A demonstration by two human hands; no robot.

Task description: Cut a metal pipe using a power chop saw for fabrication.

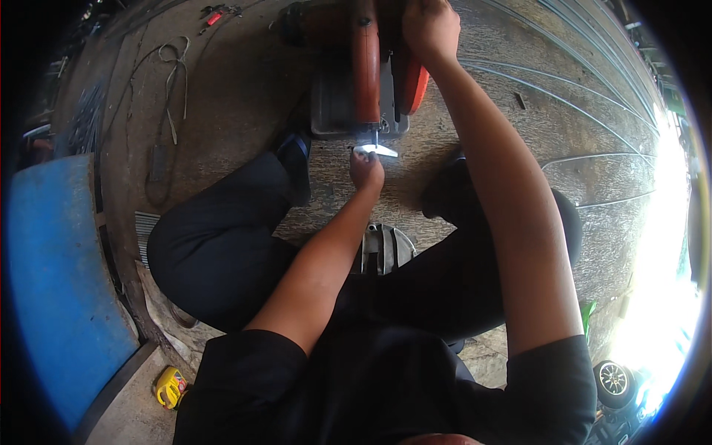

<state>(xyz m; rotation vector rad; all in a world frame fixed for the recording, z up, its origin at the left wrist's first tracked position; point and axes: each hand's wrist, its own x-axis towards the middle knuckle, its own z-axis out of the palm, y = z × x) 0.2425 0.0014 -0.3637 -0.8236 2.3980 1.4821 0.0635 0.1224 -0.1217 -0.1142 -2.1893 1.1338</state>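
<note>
A cut-off saw with an orange handle point(366, 74) and a grey base point(326, 111) stands ahead of me on the wooden floor. My left hand point(368, 172) is closed on a bright, glare-washed metal crank point(384, 151) at the near end of the saw, just below a short rod. My right hand point(432, 33) is closed at the far right of the saw, beside its orange disc-shaped part point(417, 87). Whatever its fingers hold there is hidden by the hand and the picture's top edge.
Long thin metal rods point(571, 83) lie at the right. Red-handled pliers point(213, 18) and a looped strap point(178, 81) are at the far left. A blue panel point(59, 282) stands left, near a yellow tape measure point(170, 387). A ribbed metal part point(386, 248) sits between my legs.
</note>
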